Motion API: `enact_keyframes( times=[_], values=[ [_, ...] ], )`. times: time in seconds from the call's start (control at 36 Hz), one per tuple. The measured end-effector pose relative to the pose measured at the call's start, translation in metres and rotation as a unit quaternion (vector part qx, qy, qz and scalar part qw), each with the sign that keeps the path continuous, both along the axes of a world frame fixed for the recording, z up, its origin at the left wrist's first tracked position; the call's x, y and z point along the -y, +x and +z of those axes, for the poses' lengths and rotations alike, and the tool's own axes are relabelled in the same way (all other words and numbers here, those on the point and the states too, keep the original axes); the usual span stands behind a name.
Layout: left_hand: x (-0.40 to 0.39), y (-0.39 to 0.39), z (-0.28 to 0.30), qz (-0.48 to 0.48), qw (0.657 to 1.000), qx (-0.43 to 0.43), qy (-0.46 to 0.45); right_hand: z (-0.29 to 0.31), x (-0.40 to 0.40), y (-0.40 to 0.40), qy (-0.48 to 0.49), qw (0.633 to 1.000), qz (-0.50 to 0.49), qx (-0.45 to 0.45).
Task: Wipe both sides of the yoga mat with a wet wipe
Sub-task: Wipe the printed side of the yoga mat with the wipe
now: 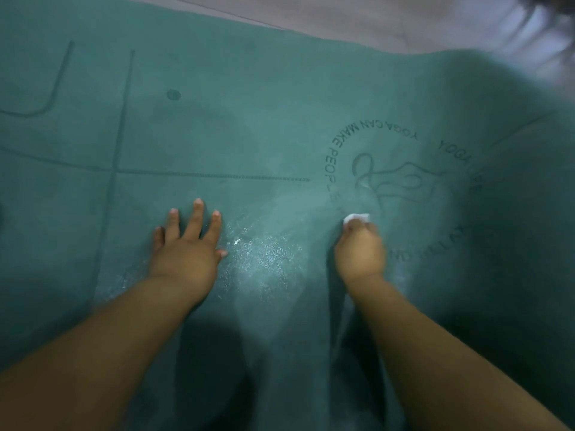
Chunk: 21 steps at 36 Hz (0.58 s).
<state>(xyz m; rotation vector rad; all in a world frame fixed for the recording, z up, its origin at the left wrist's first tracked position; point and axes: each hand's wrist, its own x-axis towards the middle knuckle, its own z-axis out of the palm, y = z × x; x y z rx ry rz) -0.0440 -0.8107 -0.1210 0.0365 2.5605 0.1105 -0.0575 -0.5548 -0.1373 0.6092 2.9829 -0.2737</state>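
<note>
A teal yoga mat (pixel 249 126) fills almost the whole head view, printed with alignment lines and a round logo with lettering on the right. My left hand (pixel 186 250) lies flat on the mat with its fingers spread, left of centre. My right hand (pixel 361 250) grips a white wet wipe (pixel 357 218) and presses it onto the mat at the lower left of the logo. Only a small white corner of the wipe shows past my fingers. A wet, shiny patch lies between my two hands.
Beyond the mat's far edge is a strip of pale floor (pixel 342 17). A blurred bright-and-dark area (pixel 541 29) sits at the top right corner. A dark shadow falls on the mat between my forearms.
</note>
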Motion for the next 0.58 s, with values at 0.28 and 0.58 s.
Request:
enact_keyframes(
  times=[0.28, 0.58],
  values=[
    [-0.002, 0.042, 0.005, -0.052, 0.998, -0.002, 0.018, 0.015, 0.019, 0.056, 0.006, 0.944, 0.330, -0.018],
    [0.003, 0.068, 0.004, -0.055, 0.998, 0.005, 0.032, 0.003, 0.086, 0.102, -0.089, 0.971, 0.219, 0.028]
  ],
)
